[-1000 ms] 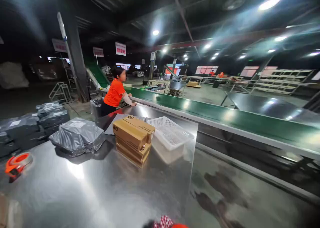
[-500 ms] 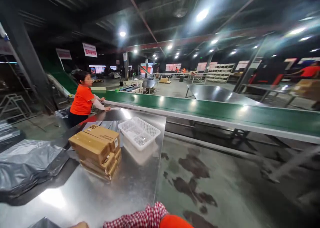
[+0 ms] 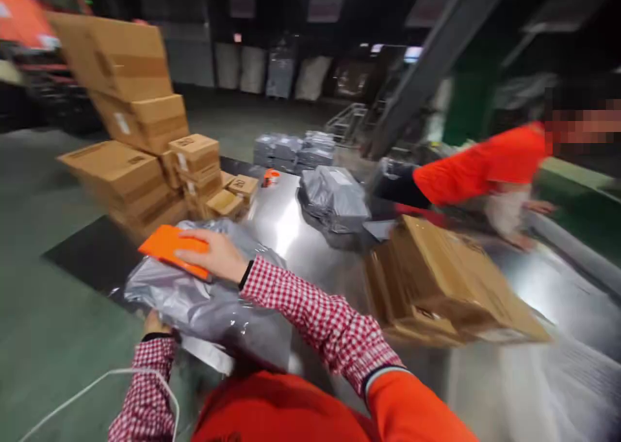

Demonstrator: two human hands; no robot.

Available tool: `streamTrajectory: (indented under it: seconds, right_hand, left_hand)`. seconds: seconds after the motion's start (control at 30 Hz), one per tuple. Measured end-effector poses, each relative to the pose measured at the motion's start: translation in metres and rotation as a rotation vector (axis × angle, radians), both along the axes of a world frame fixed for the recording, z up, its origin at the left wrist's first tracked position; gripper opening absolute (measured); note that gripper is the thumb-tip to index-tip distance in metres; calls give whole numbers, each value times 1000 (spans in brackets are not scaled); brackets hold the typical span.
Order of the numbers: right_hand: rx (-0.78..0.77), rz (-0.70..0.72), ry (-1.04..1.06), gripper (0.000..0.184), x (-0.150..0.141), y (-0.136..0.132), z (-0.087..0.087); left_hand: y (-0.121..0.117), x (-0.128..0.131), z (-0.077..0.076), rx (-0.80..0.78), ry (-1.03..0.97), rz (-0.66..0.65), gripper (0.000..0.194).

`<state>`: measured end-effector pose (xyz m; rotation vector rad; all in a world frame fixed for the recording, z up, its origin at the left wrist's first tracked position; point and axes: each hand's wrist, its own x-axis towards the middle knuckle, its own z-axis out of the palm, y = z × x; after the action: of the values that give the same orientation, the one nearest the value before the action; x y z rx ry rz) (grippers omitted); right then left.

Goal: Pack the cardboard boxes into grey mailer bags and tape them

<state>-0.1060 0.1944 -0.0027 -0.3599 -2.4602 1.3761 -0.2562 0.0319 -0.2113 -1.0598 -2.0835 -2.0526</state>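
Note:
A grey plastic-wrapped parcel (image 3: 242,309) lies at the near edge of the metal table, shiny and creased. My right hand (image 3: 216,253) is closed on an orange flat, block-like object (image 3: 177,248) over the parcel's upper left part; blur hides its exact kind. My left hand (image 3: 156,323) is at the parcel's near left edge, its fingers mostly hidden by the plastic. A white sheet (image 3: 208,353) shows under the parcel's near side, close to my body.
Stacked cardboard boxes (image 3: 130,176) stand at the left; more brown boxes (image 3: 446,280) sit at the right. Another grey parcel (image 3: 334,199) and a small orange item (image 3: 272,178) lie on the metal table (image 3: 281,222). A co-worker in an orange shirt (image 3: 485,164) leans by the green conveyor.
My view has swung left from the conveyor to the grey parcel and box stacks. Both my hands are now in view at the parcel, the right one with the orange object.

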Motion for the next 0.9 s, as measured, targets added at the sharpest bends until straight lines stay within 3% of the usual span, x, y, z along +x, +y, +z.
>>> streamTrajectory:
  seconds: [0.07, 0.1, 0.17, 0.23, 0.3, 0.37, 0.47, 0.53, 0.63, 0.77, 0.9]
  right_hand:
    - [112, 102, -123, 51, -60, -20, -16]
    - [159, 150, -183, 53, -88, -30, -28]
    - [238, 234, -318, 52, -135, -51, -54]
    - [321, 284, -457, 46, -171, -69, -79]
    - [386, 297, -553, 41, -196, -82, -96]
    - [400, 305, -592, 38, -210, -88, -104]
    - [380, 323, -628, 35, -212, -82, -100]
    - [353, 312, -641, 37, -198, -70, -92]
    - [312, 300, -645, 43, -149, -46, -78]
    - [246, 259, -626, 53, -47, -12, -70]
    - [177, 182, -616, 48, 65, 19, -73]
  left_hand:
    - [-66, -11, -20, 126, -141, 238, 45]
    - [-85, -14, -29, 150, -199, 392, 42]
    - [-98, -19, -41, 76, -303, 680, 30]
    - [-88, -25, -49, -50, -374, 790, 22]
    - [-68, -30, -54, -215, -419, 790, 29]
    - [-50, -32, -56, -388, -445, 759, 37]
    - [-36, -30, -56, -624, -456, 712, 34]
    - [-34, -29, -52, -747, -447, 690, 31]
    - [-34, -32, -45, -863, -394, 651, 30]
    - [-37, -37, -38, -950, -337, 642, 33]
    - [-41, -42, -35, -1013, -292, 598, 42]
